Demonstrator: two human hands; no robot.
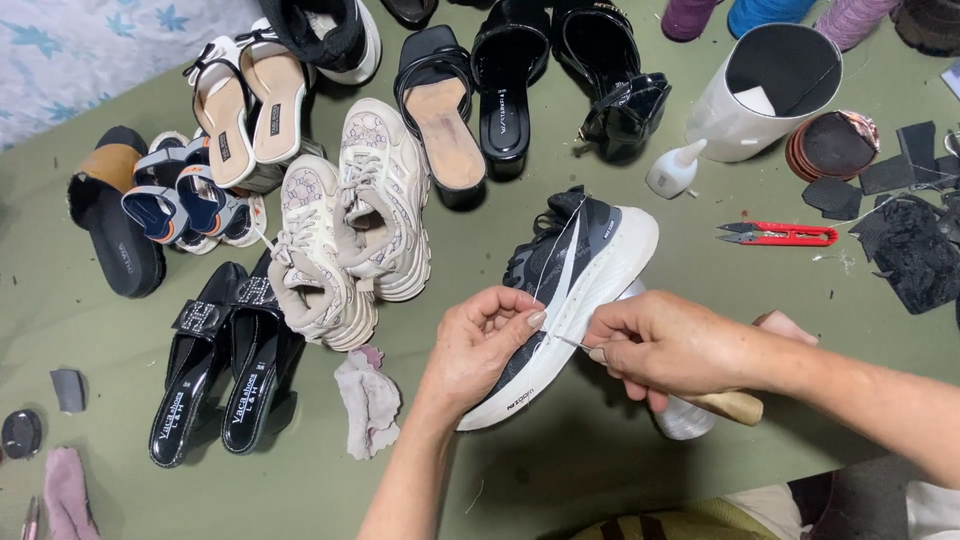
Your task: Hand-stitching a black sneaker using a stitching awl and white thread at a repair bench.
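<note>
1. The left hand [478,345] curls over the black-and-white sneaker [560,290], its grip pinched on a thin thread [556,250].
2. The right hand [665,345], just beside it, is clamped on a wooden-handled awl [730,405], metal tip against the sole.
3. The sneaker lies under both hands on the green floor [520,470].

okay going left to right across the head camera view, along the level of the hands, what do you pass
Black bow heels → crumpled pinkish rag → left hand → black-and-white sneaker → right hand holding a wooden-handled awl.
</note>
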